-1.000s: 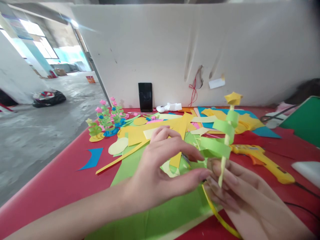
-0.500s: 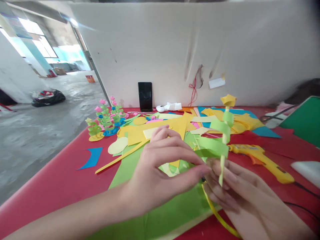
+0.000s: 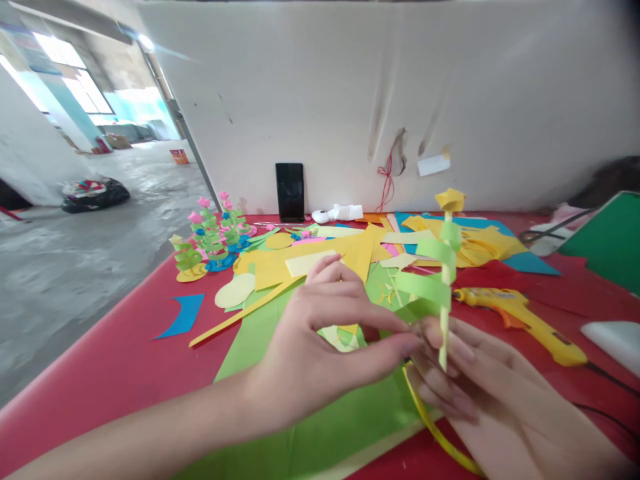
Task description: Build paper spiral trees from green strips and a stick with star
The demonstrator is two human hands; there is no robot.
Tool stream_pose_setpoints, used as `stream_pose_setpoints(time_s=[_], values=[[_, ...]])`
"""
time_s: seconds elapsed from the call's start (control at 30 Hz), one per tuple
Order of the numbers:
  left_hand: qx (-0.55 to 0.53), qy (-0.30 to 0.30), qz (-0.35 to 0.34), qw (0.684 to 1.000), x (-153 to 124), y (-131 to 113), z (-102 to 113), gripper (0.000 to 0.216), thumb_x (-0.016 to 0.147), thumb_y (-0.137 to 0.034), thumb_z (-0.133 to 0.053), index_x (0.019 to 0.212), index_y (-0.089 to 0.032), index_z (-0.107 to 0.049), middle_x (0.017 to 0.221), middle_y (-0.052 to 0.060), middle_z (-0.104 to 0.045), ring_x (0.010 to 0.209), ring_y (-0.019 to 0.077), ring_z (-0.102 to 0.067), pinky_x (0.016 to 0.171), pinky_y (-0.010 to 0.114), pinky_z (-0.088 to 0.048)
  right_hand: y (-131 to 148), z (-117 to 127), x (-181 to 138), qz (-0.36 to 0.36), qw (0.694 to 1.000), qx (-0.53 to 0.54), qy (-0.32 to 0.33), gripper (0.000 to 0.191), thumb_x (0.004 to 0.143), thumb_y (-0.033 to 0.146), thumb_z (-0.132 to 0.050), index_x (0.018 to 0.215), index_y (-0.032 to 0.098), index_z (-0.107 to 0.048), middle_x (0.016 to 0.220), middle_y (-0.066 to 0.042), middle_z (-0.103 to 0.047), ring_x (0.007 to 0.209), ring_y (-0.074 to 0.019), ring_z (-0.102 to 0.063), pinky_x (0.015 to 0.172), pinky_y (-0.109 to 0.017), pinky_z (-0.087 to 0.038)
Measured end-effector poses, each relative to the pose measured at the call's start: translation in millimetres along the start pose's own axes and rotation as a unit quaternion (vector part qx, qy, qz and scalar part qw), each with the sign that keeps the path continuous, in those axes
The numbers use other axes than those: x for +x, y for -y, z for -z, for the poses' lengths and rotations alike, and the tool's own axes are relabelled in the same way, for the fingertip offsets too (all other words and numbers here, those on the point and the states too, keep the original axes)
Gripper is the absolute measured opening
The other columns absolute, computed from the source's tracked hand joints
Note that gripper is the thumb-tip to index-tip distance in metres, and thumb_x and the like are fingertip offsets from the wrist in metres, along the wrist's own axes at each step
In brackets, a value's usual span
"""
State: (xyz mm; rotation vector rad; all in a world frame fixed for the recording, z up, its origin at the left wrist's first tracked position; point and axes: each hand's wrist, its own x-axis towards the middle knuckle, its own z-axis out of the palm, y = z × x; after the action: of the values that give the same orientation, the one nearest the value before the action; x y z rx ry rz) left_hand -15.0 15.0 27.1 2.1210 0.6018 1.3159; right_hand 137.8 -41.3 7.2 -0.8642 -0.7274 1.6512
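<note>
A paper tree, a pale yellow stick with a green spiral strip and a yellow star on top, stands upright above the red table. My right hand pinches the lower end of the stick. My left hand pinches the bottom end of the green spiral strip beside it. Under both hands lies a large green paper sheet, with a thin yellow strip curling below my right hand.
A yellow glue gun lies right of the hands. Several finished paper trees stand at the far left, beside yellow, blue and green paper scraps. A black phone leans on the white wall. Scissors and a green board sit far right.
The paper tree has tilted more upright and shifted slightly left. My left fingers have closed further on the bottom of the green spiral.
</note>
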Motion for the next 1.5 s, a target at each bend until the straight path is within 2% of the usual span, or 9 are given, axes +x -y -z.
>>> stream_pose_setpoints(time_s=[0.17, 0.4, 0.53, 0.7, 0.9, 1.0, 1.13, 1.33, 1.5], values=[[-0.001, 0.003, 0.003, 1.0, -2.3, 2.1, -1.7, 0.008, 0.071, -0.021, -0.069, 0.065, -0.018, -0.068, 0.05, -0.002, -0.061, 0.057, 0.0117, -0.045, 0.078, 0.035, -0.037, -3.7, -0.3, 0.3, -0.006, 1.0, 0.013, 0.01, 0.013, 0.067, 0.037, -0.071, 0.063, 0.026, -0.068, 0.055, 0.004, -0.035, 0.046, -0.0046, -0.02, 0.047, -0.023, -0.014], [-0.005, 0.001, 0.028, 1.0, -3.1, 1.7, -1.1, 0.008, 0.072, -0.021, -0.068, 0.065, -0.02, -0.067, 0.054, -0.003, -0.064, 0.061, 0.0116, -0.051, 0.095, 0.04, -0.032, -5.5, 2.8, -0.1, -0.013, 1.0, -0.008, 0.02, 0.013, 0.068, 0.039, -0.07, 0.063, 0.027, -0.068, 0.053, 0.005, -0.031, 0.045, -0.0053, -0.019, 0.046, -0.024, -0.014], [-0.007, 0.006, 0.046, 0.999, -3.3, 0.7, -0.2, 0.01, 0.074, -0.023, -0.067, 0.064, -0.02, -0.066, 0.053, -0.003, -0.063, 0.061, 0.0122, -0.052, 0.095, 0.042, -0.033, -6.5, 2.1, 1.7, -0.016, 1.0, -0.016, 0.018, 0.012, 0.067, 0.041, -0.07, 0.064, 0.029, -0.068, 0.048, 0.005, -0.03, 0.044, -0.0063, -0.019, 0.047, -0.025, -0.014], [-0.017, 0.011, 0.065, 0.998, -3.8, -0.1, 0.0, 0.011, 0.074, -0.022, -0.067, 0.064, -0.018, -0.066, 0.054, -0.004, -0.062, 0.061, 0.01, -0.055, 0.106, 0.043, -0.022, -9.7, 4.3, 4.6, -0.013, 0.999, -0.018, 0.026, 0.012, 0.066, 0.042, -0.069, 0.061, 0.031, -0.068, 0.047, 0.004, -0.031, 0.043, -0.0064, -0.018, 0.045, -0.025, -0.014], [-0.026, 0.022, 0.095, 0.995, -4.1, 0.5, 1.2, 0.012, 0.077, -0.023, -0.064, 0.065, -0.019, -0.065, 0.055, -0.006, -0.062, 0.061, 0.0092, -0.057, 0.11, 0.044, -0.013, -9.4, 5.3, 2.3, -0.027, 0.999, -0.016, 0.018, 0.015, 0.064, 0.044, -0.071, 0.062, 0.03, -0.066, 0.047, 0.004, -0.033, 0.044, -0.0074, -0.02, 0.046, -0.024, -0.016], [-0.02, 0.022, 0.085, 0.996, -3.6, 1.4, 1.5, 0.012, 0.078, -0.023, -0.062, 0.067, -0.02, -0.064, 0.054, -0.007, -0.061, 0.061, 0.0091, -0.057, 0.11, 0.045, -0.014, -7.1, 1.7, 1.4, -0.037, 0.999, -0.016, 0.003, 0.018, 0.062, 0.045, -0.072, 0.063, 0.028, -0.065, 0.049, 0.004, -0.034, 0.046, -0.0077, -0.021, 0.046, -0.024, -0.016], [-0.018, 0.018, 0.073, 0.997, -2.7, 2.1, 1.4, 0.013, 0.08, -0.022, -0.059, 0.068, -0.02, -0.062, 0.051, -0.008, -0.06, 0.058, 0.0095, -0.058, 0.109, 0.046, -0.016, -5.8, -1.4, 1.3, -0.03, 0.999, -0.007, 0.007, 0.014, 0.07, 0.04, -0.068, 0.066, 0.026, -0.065, 0.047, 0.005, -0.034, 0.047, -0.0074, -0.022, 0.048, -0.023, -0.018], [-0.006, 0.009, 0.062, 0.998, -2.9, 1.0, 0.5, 0.011, 0.078, -0.022, -0.062, 0.067, -0.02, -0.062, 0.055, -0.006, -0.062, 0.06, 0.0107, -0.057, 0.104, 0.046, -0.026, -7.7, -1.2, 0.9, -0.03, 0.999, 0.012, 0.018, 0.014, 0.072, 0.036, -0.067, 0.067, 0.024, -0.064, 0.046, 0.004, -0.04, 0.044, -0.006, -0.026, 0.046, -0.021, -0.021], [-0.015, -0.018, 0.025, 0.999, -1.5, 2.8, -0.6, 0.008, 0.074, -0.021, -0.067, 0.067, -0.019, -0.064, 0.063, -0.003, -0.065, 0.066, 0.0122, -0.054, 0.086, 0.037, -0.039, -6.0, 0.7, -0.2, -0.037, 0.999, 0.029, 0.027, 0.012, 0.075, 0.035, -0.065, 0.071, 0.023, -0.063, 0.049, 0.004, -0.046, 0.044, -0.0056, -0.037, 0.046, -0.018, -0.029]])
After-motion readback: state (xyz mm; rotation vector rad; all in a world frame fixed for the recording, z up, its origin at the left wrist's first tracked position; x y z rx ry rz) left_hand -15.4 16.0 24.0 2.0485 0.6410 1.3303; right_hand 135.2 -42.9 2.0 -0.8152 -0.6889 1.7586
